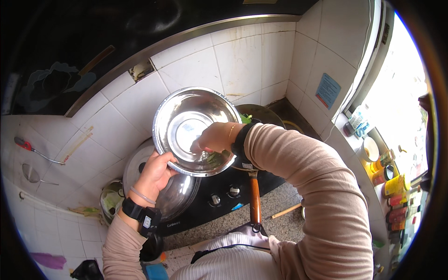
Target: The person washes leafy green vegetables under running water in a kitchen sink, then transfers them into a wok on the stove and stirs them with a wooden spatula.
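- Fingers first, in the head view, the only 1 I have: my left hand (157, 171) grasps the near left rim of a shiny steel bowl (170, 116), and its other fingers are mostly out of sight.
- With my right hand (217, 137) I reach down into the bowl, fingers bent toward its lower wall. I cannot tell whether they pinch anything or are loose, since the tips are not clear.
- The bowl is above the stove (198, 219), its mouth facing up at me, partly covering a big steel lid (179, 203). A greenish patch below my right hand could be leaves or a reflection.
- Just beyond my right wrist, green leaves (245, 118) show in a dark pan (266, 115); a brown handle (255, 200) points back toward me.
- I judge the step in hand to be finger work inside the bowl, the left hand steadying it while the right reaches in.
- To my mind, the next move calls for a firm left grip, a steady bowl, and a right forearm clear of the pan's edge.
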The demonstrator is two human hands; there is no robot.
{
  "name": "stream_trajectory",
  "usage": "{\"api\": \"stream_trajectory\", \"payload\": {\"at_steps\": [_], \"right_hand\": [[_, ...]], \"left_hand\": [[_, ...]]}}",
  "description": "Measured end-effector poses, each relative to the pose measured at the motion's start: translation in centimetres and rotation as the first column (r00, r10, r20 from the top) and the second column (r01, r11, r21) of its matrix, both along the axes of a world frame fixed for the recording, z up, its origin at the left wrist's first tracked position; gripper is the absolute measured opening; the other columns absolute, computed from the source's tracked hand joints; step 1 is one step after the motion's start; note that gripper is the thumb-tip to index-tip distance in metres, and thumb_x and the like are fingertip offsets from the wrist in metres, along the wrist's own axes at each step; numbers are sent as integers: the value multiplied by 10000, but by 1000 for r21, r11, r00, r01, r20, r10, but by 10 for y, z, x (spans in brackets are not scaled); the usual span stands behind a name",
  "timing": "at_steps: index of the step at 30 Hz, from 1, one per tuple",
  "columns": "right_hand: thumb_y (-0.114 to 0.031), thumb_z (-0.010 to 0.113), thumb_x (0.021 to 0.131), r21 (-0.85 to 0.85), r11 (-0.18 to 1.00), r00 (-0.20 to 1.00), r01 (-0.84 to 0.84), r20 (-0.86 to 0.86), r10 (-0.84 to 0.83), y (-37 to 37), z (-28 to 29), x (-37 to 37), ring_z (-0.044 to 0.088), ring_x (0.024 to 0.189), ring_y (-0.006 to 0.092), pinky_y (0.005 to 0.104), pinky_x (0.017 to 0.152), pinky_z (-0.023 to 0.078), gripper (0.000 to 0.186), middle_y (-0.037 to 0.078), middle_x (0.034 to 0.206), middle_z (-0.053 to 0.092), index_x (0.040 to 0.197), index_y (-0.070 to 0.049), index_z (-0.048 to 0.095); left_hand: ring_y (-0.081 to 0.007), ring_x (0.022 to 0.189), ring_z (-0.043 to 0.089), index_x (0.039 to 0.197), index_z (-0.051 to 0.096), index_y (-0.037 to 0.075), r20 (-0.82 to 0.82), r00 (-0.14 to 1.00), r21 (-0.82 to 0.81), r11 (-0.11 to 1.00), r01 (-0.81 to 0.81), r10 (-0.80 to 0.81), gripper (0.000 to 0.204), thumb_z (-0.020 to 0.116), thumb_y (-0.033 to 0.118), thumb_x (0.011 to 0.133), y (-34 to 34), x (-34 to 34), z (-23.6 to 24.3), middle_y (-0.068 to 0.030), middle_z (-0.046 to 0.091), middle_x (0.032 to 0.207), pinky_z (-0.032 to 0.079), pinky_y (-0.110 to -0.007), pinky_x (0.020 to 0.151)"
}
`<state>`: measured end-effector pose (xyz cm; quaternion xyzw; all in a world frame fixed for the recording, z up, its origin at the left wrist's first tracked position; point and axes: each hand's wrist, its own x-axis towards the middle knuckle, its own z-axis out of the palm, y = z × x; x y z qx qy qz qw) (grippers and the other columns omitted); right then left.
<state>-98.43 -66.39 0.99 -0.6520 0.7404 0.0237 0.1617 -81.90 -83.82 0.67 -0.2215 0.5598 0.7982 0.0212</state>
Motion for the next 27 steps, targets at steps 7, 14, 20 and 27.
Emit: {"api": "stream_trajectory", "payload": {"at_steps": [7,14,20,27], "right_hand": [[-101,649,794,-107,994,996,8,-84,-17,1,19,-18,667,902,321,420,754,518,175,82,907,700,935,-184,712],[-74,713,729,-556,701,889,447,359,-283,56,40,-53,677,820,242,364,735,529,202,76,852,702,928,-78,682],[-129,779,709,-440,456,634,773,512,-580,124,-26,-69,674,792,246,358,720,527,274,81,825,701,950,-53,673],[-171,733,777,-502,441,665,744,496,-558,117,-25,-51,667,779,250,360,719,533,215,105,845,699,958,-56,714]], "left_hand": [[-226,886,639,1248,487,81,1,1000,6,1000,-26,26,488,506,-69,784,-4,2,-3,-101,592,1055,588,-432,749],[-238,891,640,1231,499,63,-8,998,-5,998,-63,63,465,523,-56,782,-14,9,1,-109,595,1049,592,-453,776],[-246,890,652,1187,526,34,-44,998,-32,999,-35,34,426,528,-49,770,-22,9,2,-115,613,1011,596,-458,771],[-227,868,649,1175,521,32,-85,991,-79,991,-107,100,395,515,-57,790,-7,4,8,-115,607,1035,591,-402,732]]}}
